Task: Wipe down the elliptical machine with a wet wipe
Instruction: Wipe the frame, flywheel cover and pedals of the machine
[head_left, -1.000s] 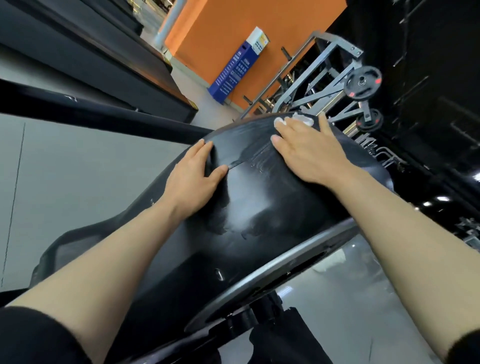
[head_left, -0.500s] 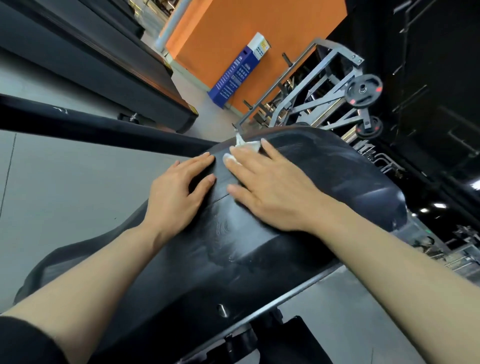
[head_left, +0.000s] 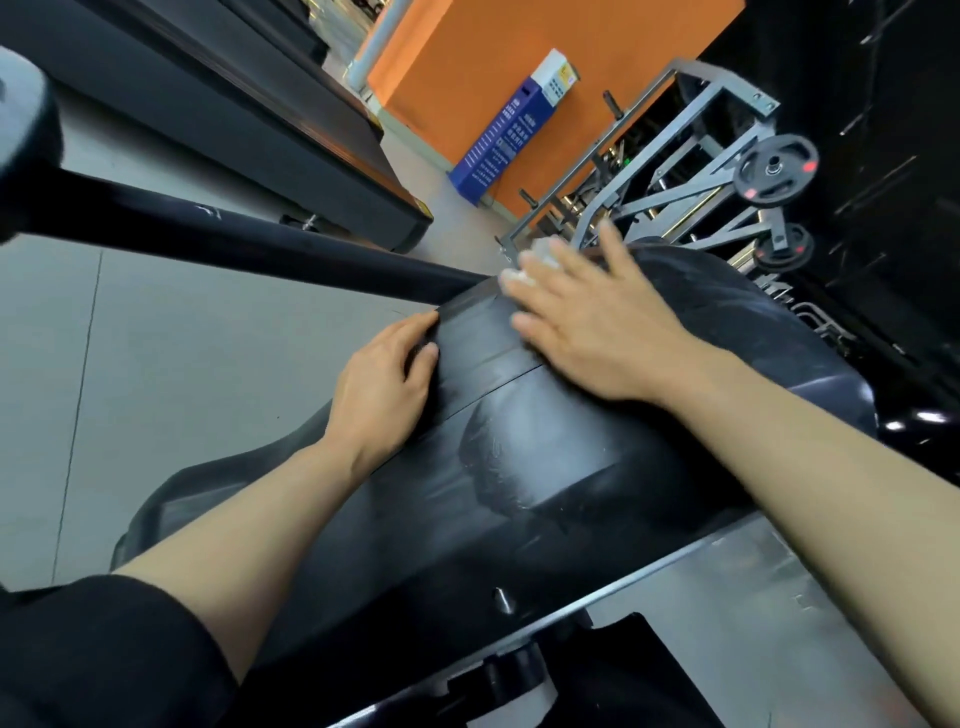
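Gym floor, grey, with the elliptical's black shroud as landmark: near face of the shroud shows wet streaks, so that patch looks wiped; far curve and the black rail to its left look untouched, my guess roughly midway. Left hand rests on the shroud's left edge, fingers curled over the rim, bracing. Right hand lies flat on the crown, fingers straight, pressing the white wet wipe at the fingertips; weight rack beyond.
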